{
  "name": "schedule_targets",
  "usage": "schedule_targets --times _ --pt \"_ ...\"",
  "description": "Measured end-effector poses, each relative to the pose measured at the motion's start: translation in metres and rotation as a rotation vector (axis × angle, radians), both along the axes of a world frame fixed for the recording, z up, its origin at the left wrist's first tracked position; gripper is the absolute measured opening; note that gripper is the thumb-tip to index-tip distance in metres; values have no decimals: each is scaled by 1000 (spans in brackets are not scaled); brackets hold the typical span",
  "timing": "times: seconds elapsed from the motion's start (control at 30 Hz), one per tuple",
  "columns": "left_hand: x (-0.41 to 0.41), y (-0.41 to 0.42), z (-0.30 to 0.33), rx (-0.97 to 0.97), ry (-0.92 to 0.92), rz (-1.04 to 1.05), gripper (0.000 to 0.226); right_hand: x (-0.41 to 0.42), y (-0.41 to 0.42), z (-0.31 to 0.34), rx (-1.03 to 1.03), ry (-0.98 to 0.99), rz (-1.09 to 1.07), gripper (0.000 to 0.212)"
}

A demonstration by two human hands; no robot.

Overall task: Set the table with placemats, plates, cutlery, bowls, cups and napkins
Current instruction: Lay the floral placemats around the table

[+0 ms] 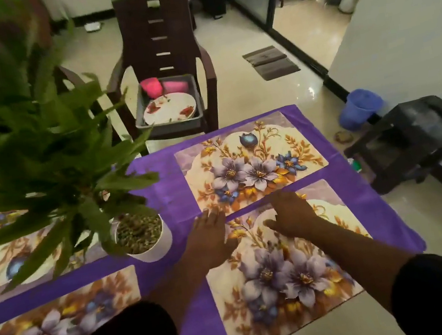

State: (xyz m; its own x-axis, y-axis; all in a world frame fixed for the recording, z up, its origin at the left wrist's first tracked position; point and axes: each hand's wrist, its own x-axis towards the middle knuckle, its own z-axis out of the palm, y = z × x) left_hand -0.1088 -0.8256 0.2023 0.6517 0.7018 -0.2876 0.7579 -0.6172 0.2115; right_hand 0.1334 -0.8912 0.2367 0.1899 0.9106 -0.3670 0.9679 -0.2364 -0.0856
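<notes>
Landmark: white plant pot (145, 237) on the purple-clothed surface (170, 200). Right of the pot, only flat floral placemats (251, 168), nothing upright, open passage across to the far edge. Above and left of the pot, long green leaves (48, 153) spread wide, blocking reach there. Beyond the pot, past the surface's edge, a dark chair (159, 47) carrying a grey tray (170, 123), its armrests flanking it.
</notes>
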Motion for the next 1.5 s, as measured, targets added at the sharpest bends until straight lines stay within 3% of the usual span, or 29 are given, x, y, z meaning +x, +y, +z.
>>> schedule_targets --times 0.13,0.33,0.93,1.5 --pt "15 9 -5 -22 56 61 80 41 13 -13 5 86 -108 80" --pt "33 9 -8 14 73 107 80 86 22 -28 70 22 -85 81" --pt "42 27 -16 -11 70 184 79 96 36 -39 77 27 -4 81" --pt "42 33 -14 -66 88 216 106 94 46 -39 36 66 -23 80"
